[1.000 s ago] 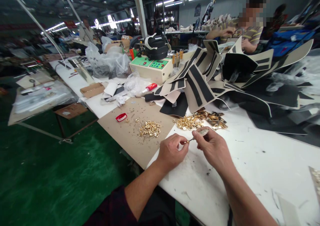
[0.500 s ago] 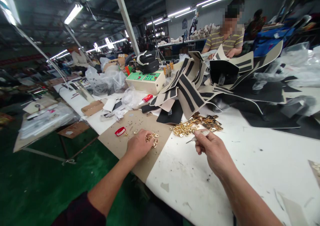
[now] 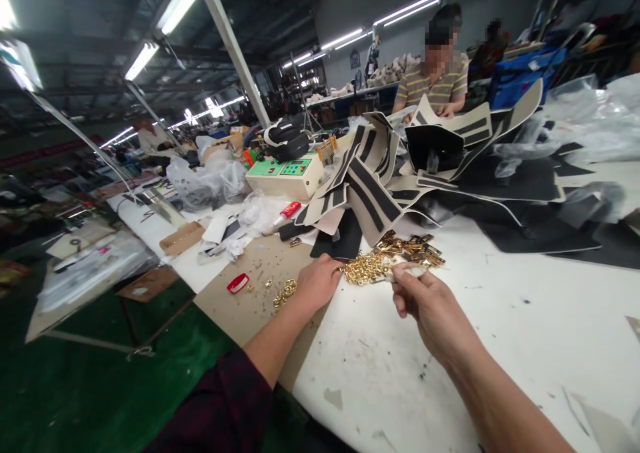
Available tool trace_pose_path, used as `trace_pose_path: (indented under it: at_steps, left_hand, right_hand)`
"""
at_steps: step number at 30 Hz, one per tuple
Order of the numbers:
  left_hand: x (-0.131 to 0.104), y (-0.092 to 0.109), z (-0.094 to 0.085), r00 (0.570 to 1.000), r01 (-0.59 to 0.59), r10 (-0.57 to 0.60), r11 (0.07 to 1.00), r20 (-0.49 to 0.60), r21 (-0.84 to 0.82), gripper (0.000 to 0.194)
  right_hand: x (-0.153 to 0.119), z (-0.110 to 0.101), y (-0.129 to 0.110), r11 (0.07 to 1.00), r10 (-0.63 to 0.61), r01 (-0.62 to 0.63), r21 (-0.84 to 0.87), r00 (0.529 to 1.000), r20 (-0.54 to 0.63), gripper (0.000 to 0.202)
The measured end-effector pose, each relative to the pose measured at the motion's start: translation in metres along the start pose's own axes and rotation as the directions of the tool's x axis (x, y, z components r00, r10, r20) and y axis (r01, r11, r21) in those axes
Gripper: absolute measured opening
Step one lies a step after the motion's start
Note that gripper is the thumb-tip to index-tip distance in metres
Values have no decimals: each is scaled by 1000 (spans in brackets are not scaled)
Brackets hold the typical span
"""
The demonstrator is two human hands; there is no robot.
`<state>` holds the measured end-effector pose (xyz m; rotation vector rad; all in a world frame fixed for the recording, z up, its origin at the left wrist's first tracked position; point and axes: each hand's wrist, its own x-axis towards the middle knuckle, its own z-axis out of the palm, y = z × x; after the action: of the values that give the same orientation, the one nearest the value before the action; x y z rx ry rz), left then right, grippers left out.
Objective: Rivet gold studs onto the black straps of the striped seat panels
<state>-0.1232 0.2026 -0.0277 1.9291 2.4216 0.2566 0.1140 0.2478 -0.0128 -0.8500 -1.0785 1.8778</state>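
My left hand (image 3: pixel 320 281) is over the brown board's right edge, its fingers bent together at the left side of a heap of small gold metal rings (image 3: pixel 363 269). What the fingertips hold, if anything, is hidden. My right hand (image 3: pixel 423 299) is closed around a slim tool with a pale handle (image 3: pixel 411 268); its thin tip points left, against the heap. Gold plates with dark faces (image 3: pixel 423 249) lie mixed in behind the rings. A smaller cluster of gold rings (image 3: pixel 285 293) rests on the board, left of my left wrist.
On the brown board (image 3: pixel 220 293) lies a red and white oval object (image 3: pixel 237 283). Beyond it are a red-capped tube (image 3: pixel 287 213) and a control box (image 3: pixel 285 176). Striped beige and black panels (image 3: pixel 375 199) pile up behind the heap. A person (image 3: pixel 433 79) works across the table.
My left hand has moved right, from the small ring cluster to the heap's edge. My right hand still grips the tool, whose tip is now against the rings. The view has shifted slightly.
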Motion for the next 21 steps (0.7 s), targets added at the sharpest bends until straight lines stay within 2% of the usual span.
trace_pose_path:
  at_steps: [6, 13, 21]
  left_hand:
    - [0, 1, 2, 1000, 10, -10, 1000, -9, 1, 15]
    - [-16, 3, 6, 997, -31, 30, 1000, -68, -2, 6]
    - [-33, 8, 11, 988, -117, 116, 993, -100, -11, 8]
  right_hand:
    - [-2, 2, -5, 996, 28, -27, 82, 1000, -8, 38]
    - [1, 4, -6, 964, 96, -92, 248, 995, -6, 42]
    - [-2, 3, -5, 971, 88, -87, 223, 996, 5, 41]
